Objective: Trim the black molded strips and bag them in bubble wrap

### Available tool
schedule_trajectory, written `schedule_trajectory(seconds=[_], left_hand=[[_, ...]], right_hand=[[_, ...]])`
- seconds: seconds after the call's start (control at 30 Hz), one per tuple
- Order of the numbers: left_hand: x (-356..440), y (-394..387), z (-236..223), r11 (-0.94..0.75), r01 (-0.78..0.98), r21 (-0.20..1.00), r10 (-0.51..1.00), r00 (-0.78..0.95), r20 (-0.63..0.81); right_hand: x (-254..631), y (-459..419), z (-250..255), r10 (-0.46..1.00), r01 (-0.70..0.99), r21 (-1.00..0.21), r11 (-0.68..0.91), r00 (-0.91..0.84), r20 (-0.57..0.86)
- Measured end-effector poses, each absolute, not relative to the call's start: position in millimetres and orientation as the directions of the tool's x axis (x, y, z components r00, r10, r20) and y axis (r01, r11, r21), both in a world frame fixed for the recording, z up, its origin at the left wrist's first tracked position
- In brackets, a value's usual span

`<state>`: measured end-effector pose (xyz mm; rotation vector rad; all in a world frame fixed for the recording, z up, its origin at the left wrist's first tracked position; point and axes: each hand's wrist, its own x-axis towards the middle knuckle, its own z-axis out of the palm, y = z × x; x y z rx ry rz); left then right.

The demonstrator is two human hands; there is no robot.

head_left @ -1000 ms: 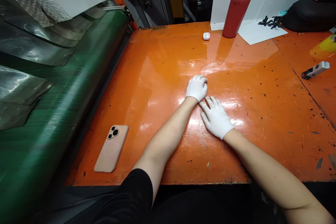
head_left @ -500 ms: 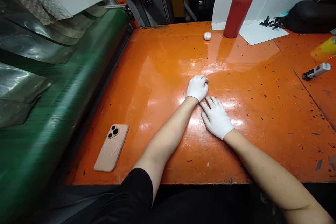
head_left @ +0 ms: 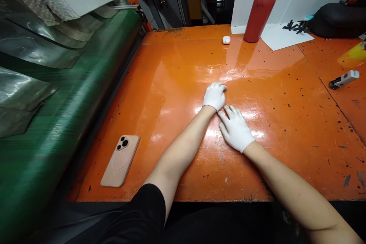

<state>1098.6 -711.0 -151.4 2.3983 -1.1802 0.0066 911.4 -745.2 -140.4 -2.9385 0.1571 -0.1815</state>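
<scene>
Empty white-gloved left hand (head_left: 214, 96) loosely curled and open white-gloved right hand (head_left: 236, 129) flat on the glossy orange tabletop (head_left: 177, 84), with a peach-cased phone (head_left: 119, 161) well left of the left hand, probably light, stiff and slick, best pinched along its long edges, near the tabletop's front edge.

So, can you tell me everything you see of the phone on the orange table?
The smartphone lies flat, back up, in a matte pale pink case with a circular ring mark. Three camera lenses sit in a raised corner block. It rests on the orange tabletop near its front edge. Nothing else touches it.
</scene>
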Motion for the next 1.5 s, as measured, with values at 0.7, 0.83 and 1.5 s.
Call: schedule_trajectory(seconds=[0.7, 0.83, 1.5], left_hand=[[1097.8, -709.6, -148.0, -0.523, -0.740, 0.424, -0.750, 0.635, 0.183], [1098.4, -710.0, -150.1, -0.525, -0.742, 0.417, -0.746, 0.637, 0.193], [1098.1, -711.1, -151.1, -0.524, -0.746, 0.412, -0.747, 0.634, 0.199]], right_hand=[[910.7, -745.1, -142.2, -0.124, -0.099, -0.202, -0.974, 0.986, 0.116], [910.9, -745.6, -142.1, -0.117, -0.089, -0.207, -0.974, 0.985, 0.126], [910.6, -744.7, -142.8, -0.128, -0.103, -0.214, -0.971, 0.986, 0.110]])
